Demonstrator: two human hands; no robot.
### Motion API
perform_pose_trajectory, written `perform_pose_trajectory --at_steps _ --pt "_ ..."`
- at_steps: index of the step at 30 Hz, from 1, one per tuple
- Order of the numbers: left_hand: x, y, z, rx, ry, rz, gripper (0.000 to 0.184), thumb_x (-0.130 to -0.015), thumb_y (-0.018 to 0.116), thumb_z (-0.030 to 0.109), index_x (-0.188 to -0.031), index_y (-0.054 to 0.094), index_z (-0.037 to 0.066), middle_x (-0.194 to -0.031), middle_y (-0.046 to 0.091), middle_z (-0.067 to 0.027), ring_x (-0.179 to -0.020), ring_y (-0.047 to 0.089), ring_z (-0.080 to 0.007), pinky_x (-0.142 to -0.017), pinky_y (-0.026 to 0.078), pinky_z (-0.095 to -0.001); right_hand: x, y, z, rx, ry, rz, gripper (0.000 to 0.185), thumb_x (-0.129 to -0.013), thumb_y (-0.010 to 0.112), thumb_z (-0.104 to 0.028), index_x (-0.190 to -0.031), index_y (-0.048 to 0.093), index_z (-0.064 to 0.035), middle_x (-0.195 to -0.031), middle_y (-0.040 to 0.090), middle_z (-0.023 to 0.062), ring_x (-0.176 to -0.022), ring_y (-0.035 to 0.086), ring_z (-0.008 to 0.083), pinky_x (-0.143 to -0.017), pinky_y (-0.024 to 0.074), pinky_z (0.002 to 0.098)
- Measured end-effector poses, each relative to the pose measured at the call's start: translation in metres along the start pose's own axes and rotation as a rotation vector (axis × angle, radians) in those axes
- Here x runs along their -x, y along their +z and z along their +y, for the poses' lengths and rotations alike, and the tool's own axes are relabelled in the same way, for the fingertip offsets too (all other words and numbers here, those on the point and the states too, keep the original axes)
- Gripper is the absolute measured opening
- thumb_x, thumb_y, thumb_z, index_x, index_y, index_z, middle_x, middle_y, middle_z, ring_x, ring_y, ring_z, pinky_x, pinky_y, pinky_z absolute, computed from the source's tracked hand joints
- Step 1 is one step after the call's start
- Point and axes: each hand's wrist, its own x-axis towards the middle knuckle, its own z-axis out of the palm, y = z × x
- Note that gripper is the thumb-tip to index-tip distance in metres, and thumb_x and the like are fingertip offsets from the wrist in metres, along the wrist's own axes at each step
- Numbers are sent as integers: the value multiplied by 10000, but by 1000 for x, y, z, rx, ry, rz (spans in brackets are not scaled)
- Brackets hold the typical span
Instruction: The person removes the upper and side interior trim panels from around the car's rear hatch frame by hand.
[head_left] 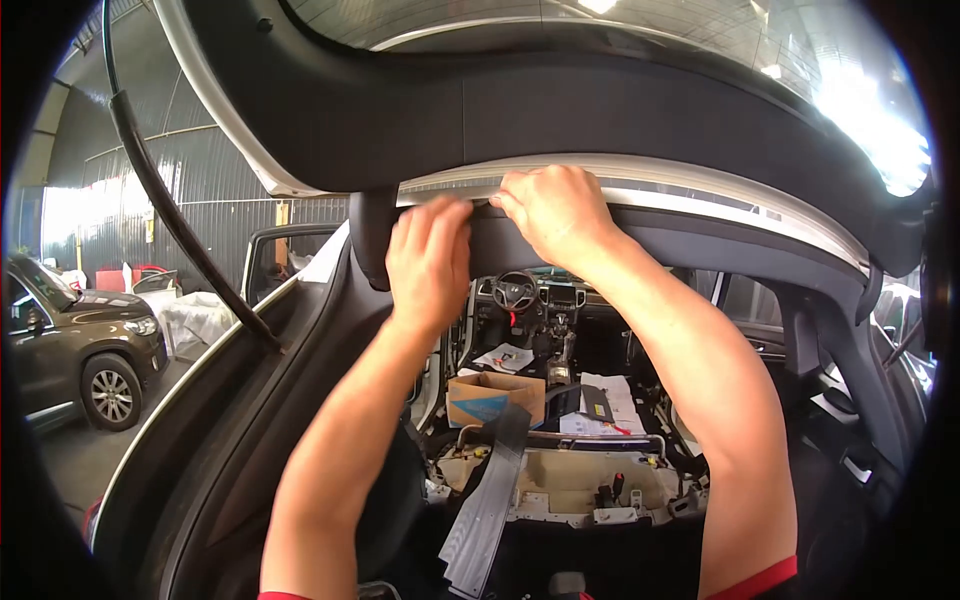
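Note:
My right hand (558, 215) is raised to the rear roof edge of a car. Its fingers are curled closed, thumb and index pinched at the upper rim of the dark roof trim (660, 229); what they pinch is hidden. To its left, my left hand (430, 262) is up at the same rim, fingers bent and smeared by motion, so its grip is unclear. Above both hands is the raised tailgate (520, 110) with its dark inner panel. A dark pillar trim (371, 240) hangs just left of my left hand.
Below are a cardboard box (495, 398), a long grey trim piece (487, 510) and a metal bar (600, 436) in the stripped interior. A steering wheel (514, 291) is at the front. A tailgate strut (180, 215) slants at left; a brown car (85, 340) stands beyond.

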Motion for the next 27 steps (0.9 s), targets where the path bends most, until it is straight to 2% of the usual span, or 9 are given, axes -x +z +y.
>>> perform_pose_trajectory --at_steps 3,7,10,12,14,17,21,25,27 --pt "18 3 22 -14 50 -25 487 -816 738 59 -1290 644 7 -1349 621 -198 -1248 586 -426 -1095 458 -511 -5 -8 5 -37 -3 -49 274 -970 674 -318 -866 766 -81 -803 743 178 -820 753 358 -749 610 465" --pt "15 10 34 15 229 -105 645 -770 791 108 -1365 588 -37 -1413 574 -229 -1314 558 -424 -1141 430 -527 -8 -9 9 -146 -16 -65 282 -963 670 -325 -859 774 -83 -834 749 176 -845 745 384 -786 602 489" --pt "31 18 25 -84 139 -189 825 -737 847 139 -1467 490 -3 -1510 491 -245 -1410 470 -447 -1179 392 -538 -11 6 18 -170 -178 18 287 -918 682 -349 -799 754 -99 -770 722 168 -778 722 389 -731 579 498" --pt "35 23 29 -190 119 -189 938 -712 879 203 -1512 439 -12 -1537 462 -240 -1438 437 -433 -1216 345 -531 -11 9 20 -168 -161 23 302 -896 691 -363 -790 759 -88 -772 718 185 -792 722 400 -739 578 512" --pt "36 28 36 -185 76 -142 924 -724 860 112 -1526 416 -2 -1543 442 -264 -1436 427 -464 -1200 367 -518 -9 2 17 -181 -109 -40 305 -882 713 -373 -820 785 -84 -812 737 194 -840 739 386 -800 593 482" --pt "25 29 38 -222 76 -62 836 -764 859 204 -1470 461 -3 -1413 527 -241 -1305 514 -448 -1101 429 -518 -6 0 8 -205 -9 -17 310 -893 752 -366 -856 803 -62 -830 760 167 -880 757 351 -832 596 445" --pt "12 21 41 -230 57 -97 807 -723 896 288 -1375 510 11 -1327 571 -203 -1239 546 -432 -1045 450 -514 -6 1 8 -146 -48 -21 280 -899 750 -362 -843 811 -95 -828 770 132 -864 764 301 -800 592 398" --pt "9 16 44 -249 -7 -192 801 -674 900 252 -1344 526 23 -1317 575 -192 -1231 534 -434 -1061 422 -514 -3 10 7 -100 -117 22 218 -873 755 -327 -837 814 -121 -809 771 107 -850 766 268 -779 587 374" --pt "10 21 47 -281 44 -165 778 -657 908 249 -1307 546 22 -1290 584 -180 -1194 546 -422 -1029 430 -510 4 15 7 -39 -163 17 176 -847 717 -264 -821 788 -106 -824 766 113 -885 754 272 -785 588 391"
